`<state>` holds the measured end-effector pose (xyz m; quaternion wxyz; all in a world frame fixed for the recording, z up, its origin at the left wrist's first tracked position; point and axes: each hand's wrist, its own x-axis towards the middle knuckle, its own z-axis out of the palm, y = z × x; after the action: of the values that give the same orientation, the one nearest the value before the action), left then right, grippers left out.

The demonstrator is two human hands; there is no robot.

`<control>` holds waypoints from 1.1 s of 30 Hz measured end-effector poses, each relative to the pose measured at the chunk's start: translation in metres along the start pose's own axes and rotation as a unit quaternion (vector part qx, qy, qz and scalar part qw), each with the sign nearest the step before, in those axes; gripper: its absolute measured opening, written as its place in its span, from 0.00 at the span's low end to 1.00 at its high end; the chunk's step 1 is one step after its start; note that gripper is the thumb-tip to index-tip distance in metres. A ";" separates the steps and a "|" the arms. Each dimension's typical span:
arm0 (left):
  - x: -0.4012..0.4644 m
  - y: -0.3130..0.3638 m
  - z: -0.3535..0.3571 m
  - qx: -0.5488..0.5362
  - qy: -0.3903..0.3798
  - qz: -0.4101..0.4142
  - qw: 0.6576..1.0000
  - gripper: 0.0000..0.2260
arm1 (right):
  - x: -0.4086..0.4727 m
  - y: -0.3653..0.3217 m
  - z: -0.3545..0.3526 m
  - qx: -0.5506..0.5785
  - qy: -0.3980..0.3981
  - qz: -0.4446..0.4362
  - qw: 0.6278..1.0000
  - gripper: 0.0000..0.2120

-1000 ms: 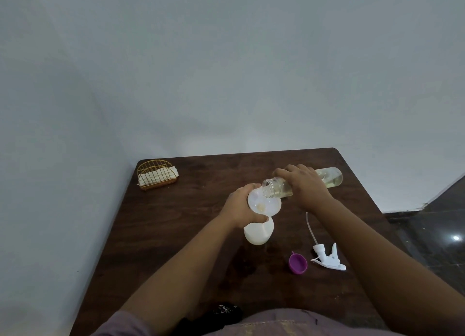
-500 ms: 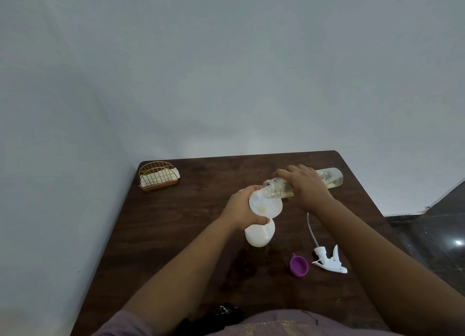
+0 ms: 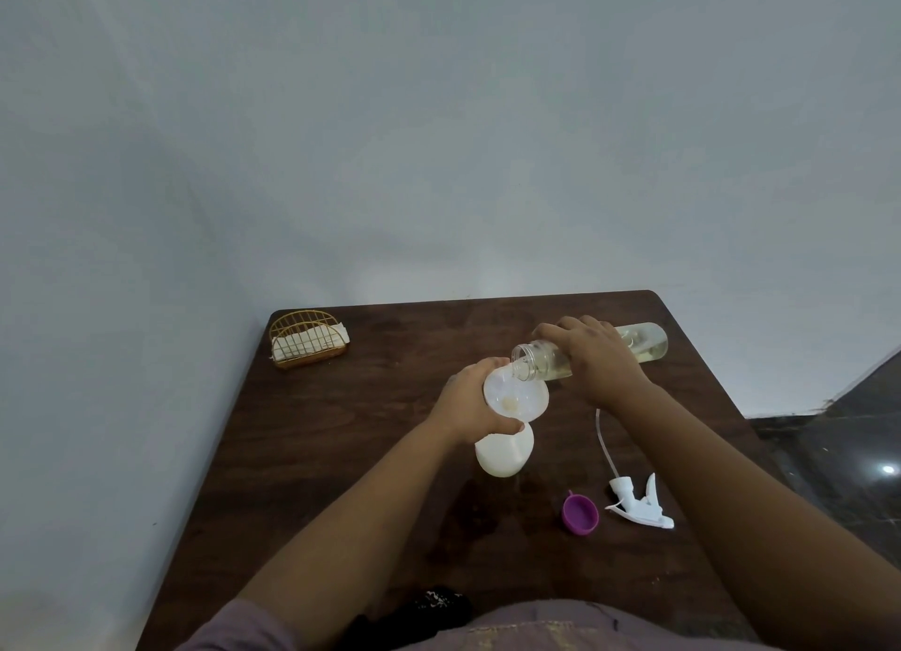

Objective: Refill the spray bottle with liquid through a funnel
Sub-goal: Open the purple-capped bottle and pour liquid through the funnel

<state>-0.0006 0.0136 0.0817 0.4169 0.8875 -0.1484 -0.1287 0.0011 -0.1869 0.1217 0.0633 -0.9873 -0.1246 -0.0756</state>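
Note:
A white spray bottle stands mid-table with a white funnel in its neck. My left hand grips the funnel and the bottle's top. My right hand holds a clear bottle of yellowish liquid tipped nearly flat, its open mouth over the funnel's rim. A little liquid shows in the funnel's bottom. The white trigger sprayer head with its dip tube lies on the table to the right, beside a purple cap.
A gold wire holder with white napkins sits at the far left corner of the dark wooden table. A wall runs along the table's left and far sides. Dark floor lies to the right. A small black object is at the near edge.
Both hands and both bottles hold almost the same pose; the view has shifted slightly.

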 end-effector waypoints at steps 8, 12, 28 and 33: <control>-0.001 0.001 -0.001 -0.010 -0.001 0.005 1.000 0.35 | 0.002 0.002 0.002 0.028 0.000 0.007 1.000 0.21; -0.002 0.000 -0.001 -0.011 0.002 0.005 1.000 0.35 | 0.004 0.003 0.004 0.034 0.002 0.004 0.999 0.21; -0.002 0.001 -0.001 -0.004 0.001 0.001 1.000 0.36 | 0.004 0.006 0.007 -0.005 -0.006 -0.001 1.000 0.20; -0.001 0.001 -0.001 0.000 0.002 0.003 1.000 0.36 | 0.005 0.006 0.008 -0.012 -0.005 -0.007 1.000 0.22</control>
<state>-0.0019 0.0138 0.0833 0.4178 0.8872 -0.1501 -0.1258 0.0084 -0.1904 0.1139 0.0502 -0.9875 -0.1307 -0.0730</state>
